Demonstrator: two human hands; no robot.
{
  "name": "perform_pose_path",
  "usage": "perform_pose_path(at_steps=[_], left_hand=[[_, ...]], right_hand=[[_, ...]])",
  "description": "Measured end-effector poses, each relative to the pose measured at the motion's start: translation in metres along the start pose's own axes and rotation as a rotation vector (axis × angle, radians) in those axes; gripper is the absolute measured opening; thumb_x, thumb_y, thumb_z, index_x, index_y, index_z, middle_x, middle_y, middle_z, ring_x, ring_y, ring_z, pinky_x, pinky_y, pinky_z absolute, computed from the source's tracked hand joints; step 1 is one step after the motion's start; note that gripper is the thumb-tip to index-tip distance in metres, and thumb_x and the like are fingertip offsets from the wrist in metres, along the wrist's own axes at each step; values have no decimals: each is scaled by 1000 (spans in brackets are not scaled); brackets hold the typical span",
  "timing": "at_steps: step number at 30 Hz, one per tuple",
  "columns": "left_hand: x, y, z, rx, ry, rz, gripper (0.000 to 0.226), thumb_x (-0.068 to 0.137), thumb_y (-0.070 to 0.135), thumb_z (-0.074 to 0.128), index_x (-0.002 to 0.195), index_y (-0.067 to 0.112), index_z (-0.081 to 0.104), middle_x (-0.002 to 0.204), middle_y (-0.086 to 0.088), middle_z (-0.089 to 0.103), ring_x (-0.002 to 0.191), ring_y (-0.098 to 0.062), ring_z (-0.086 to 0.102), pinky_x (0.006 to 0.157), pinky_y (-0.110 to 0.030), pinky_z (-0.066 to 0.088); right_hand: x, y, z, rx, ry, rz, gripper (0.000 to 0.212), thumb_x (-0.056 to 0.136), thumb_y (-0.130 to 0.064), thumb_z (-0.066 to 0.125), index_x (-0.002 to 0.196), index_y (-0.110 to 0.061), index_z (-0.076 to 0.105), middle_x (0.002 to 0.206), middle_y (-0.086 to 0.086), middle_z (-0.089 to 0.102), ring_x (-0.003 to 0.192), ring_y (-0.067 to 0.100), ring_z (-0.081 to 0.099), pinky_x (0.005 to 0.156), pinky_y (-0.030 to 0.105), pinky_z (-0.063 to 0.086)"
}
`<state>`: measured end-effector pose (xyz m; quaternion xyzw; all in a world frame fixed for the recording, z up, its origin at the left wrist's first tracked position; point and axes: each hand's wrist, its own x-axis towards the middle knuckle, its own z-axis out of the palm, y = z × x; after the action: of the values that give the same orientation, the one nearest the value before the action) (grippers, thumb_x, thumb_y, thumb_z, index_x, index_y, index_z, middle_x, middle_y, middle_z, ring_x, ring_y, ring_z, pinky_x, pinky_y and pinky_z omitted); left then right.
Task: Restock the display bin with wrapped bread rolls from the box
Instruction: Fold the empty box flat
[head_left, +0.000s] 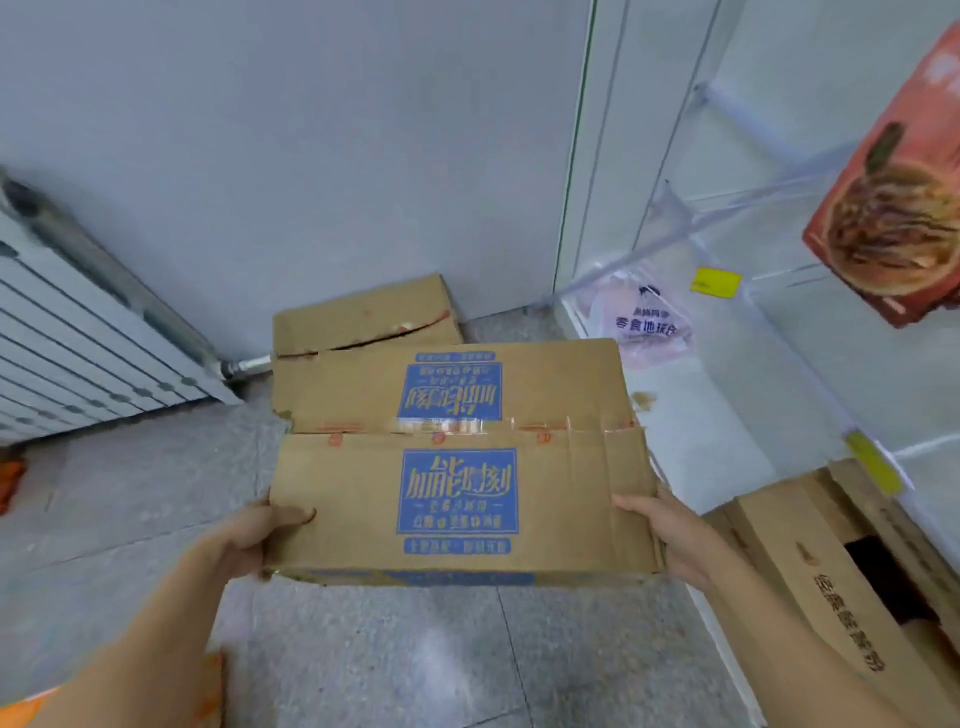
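A person's left hand (249, 540) and right hand (670, 535) grip the near corners of a closed, blue-printed cardboard box (457, 499), thumbs on top, above the grey floor (415, 649). A second carton (831, 597) sits near right. Farther right, a pale wrapped pack (644, 322) lies in the clear display bin (727, 395). A third carton (363, 317) rests against the far wall.

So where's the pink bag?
Right of middle in the head view, the pink bag lies on the white shelf, just past the held box.
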<state>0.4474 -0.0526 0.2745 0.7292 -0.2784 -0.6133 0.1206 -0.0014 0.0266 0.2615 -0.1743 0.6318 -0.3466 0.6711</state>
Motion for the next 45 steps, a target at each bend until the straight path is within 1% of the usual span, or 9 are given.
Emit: perform_pose_path(at_steps=[3, 8, 10, 16, 20, 27, 33, 38, 45], left_hand=[[22, 36, -37, -64, 55, 8, 39, 90, 4, 57, 121, 22, 40, 101, -10, 53, 81, -29, 49, 56, -36, 40], [68, 87, -91, -252, 174, 29, 54, 86, 2, 61, 129, 28, 40, 125, -10, 50, 107, -35, 48, 72, -50, 48], [97, 107, -108, -311, 218, 33, 59, 85, 1, 62, 131, 30, 41, 127, -10, 49, 111, -37, 47, 78, -55, 48], [202, 160, -143, -426, 323, 23, 60, 85, 2, 62, 134, 30, 39, 128, -11, 49, 106, -35, 47, 78, -51, 42], [270, 185, -155, -461, 339, 21, 58, 86, 1, 60, 132, 29, 40, 121, -8, 47, 106, -33, 43, 79, -52, 38], [359, 200, -167, -466, 363, 7, 45, 87, 1, 58, 116, 32, 46, 122, -8, 50, 106, -33, 44, 79, -51, 38], [411, 205, -174, -471, 366, 32, 59, 85, -3, 55, 132, 30, 41, 121, -3, 49, 105, -31, 45, 73, -45, 45], [418, 199, -183, -446, 360, 25, 62, 84, -2, 57, 131, 35, 41, 122, -3, 49, 107, -31, 45, 79, -49, 41], [408, 206, -164, -449, 411, 69, 60, 85, -2, 57, 135, 25, 38, 123, -4, 50, 107, -31, 47, 76, -45, 46]], right_hand=[[53, -47, 41, -42, -42, -28, 60, 88, -14, 65, 140, -24, 37, 119, 4, 62, 106, 24, 61, 86, 42, 53], [147, -119, 110, -102, -103, -38, 60, 86, -11, 67, 138, -19, 38, 122, 11, 61, 109, 29, 60, 94, 49, 49], [190, -148, 136, -131, -125, -51, 59, 87, -10, 66, 138, -19, 39, 120, 10, 62, 106, 29, 61, 90, 46, 51], [324, -214, 198, -211, -180, -15, 51, 89, -10, 62, 134, -18, 41, 114, 11, 62, 98, 25, 62, 73, 37, 54], [401, -241, 225, -246, -159, -45, 53, 87, -12, 65, 134, -20, 41, 117, 9, 62, 101, 25, 62, 76, 38, 54], [492, -240, 250, -325, -143, -121, 49, 87, -10, 65, 129, -27, 44, 106, -6, 64, 98, 14, 61, 76, 33, 51], [539, -212, 246, -379, -76, -78, 68, 82, -21, 72, 140, -26, 38, 127, 1, 58, 113, 23, 57, 98, 49, 46], [544, -204, 250, -371, -53, -84, 68, 84, -17, 68, 142, -28, 35, 126, 1, 57, 115, 25, 55, 100, 52, 44], [537, -216, 250, -346, -62, -55, 69, 85, -14, 68, 142, -33, 34, 128, 1, 58, 113, 25, 56, 99, 52, 45]])
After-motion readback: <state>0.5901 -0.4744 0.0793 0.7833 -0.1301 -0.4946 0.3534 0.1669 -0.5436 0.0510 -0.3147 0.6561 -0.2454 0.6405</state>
